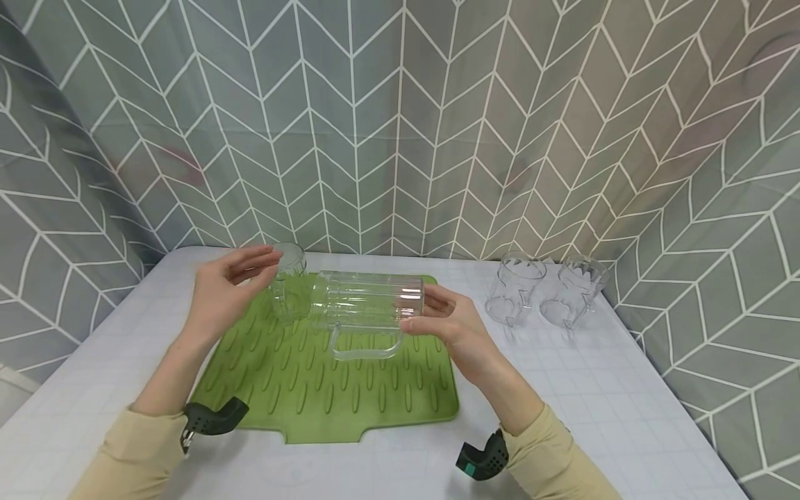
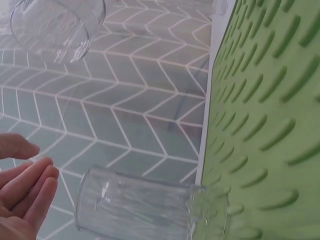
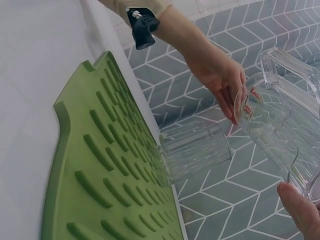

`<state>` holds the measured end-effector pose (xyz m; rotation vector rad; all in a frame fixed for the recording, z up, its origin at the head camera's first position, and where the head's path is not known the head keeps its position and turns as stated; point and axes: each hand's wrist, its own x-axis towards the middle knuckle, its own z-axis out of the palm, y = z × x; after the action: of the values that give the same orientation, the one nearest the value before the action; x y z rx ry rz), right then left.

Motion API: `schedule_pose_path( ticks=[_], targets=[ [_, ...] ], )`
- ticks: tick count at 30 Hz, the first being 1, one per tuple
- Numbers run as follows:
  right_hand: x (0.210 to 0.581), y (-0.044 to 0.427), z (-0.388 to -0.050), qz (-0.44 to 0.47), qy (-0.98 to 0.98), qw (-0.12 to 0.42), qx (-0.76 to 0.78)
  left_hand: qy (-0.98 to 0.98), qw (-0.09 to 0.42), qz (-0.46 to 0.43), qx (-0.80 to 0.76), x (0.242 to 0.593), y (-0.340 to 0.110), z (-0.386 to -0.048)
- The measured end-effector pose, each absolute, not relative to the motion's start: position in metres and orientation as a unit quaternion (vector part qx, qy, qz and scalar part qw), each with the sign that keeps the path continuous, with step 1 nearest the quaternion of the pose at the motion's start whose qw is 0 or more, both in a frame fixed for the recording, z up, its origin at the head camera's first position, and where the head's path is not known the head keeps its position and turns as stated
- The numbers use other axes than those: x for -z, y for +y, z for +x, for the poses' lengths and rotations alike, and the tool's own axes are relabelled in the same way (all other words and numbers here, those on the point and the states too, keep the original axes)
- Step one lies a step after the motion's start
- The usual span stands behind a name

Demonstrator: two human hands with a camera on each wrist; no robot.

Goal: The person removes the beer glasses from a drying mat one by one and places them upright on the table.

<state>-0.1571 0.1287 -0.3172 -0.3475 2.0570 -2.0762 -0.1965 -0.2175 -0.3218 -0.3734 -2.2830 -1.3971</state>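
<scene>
Mug (image 1: pixel 375 297) at centre, gripped by the right hand (image 1: pixel 455 326) — best kept clear of 1 upright glass (image 1: pixel 292 295) centre-left; left hand's (image 1: pixel 226 281) fingers loose, empty.

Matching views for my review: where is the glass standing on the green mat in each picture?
Head: standing glass, left of centre, beside the left hand.
Left wrist: standing glass, at the bottom, near centre.
Right wrist: standing glass, just right of centre.
Shared landmark: the green mat.
</scene>
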Motion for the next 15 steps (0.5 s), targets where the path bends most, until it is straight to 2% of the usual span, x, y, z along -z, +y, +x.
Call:
schedule_pose_path(
  ticks=[4,15],
  targets=[
    [0.317,0.13,-0.157,-0.121,0.696,0.098,0.701,-0.827,0.185,-0.169,0.504,0.322,-0.21,-0.194],
    [0.315,0.132,-0.157,-0.13,0.694,0.094,0.702,-0.855,0.045,-0.232,0.462,0.327,-0.195,-0.193]
  ],
)
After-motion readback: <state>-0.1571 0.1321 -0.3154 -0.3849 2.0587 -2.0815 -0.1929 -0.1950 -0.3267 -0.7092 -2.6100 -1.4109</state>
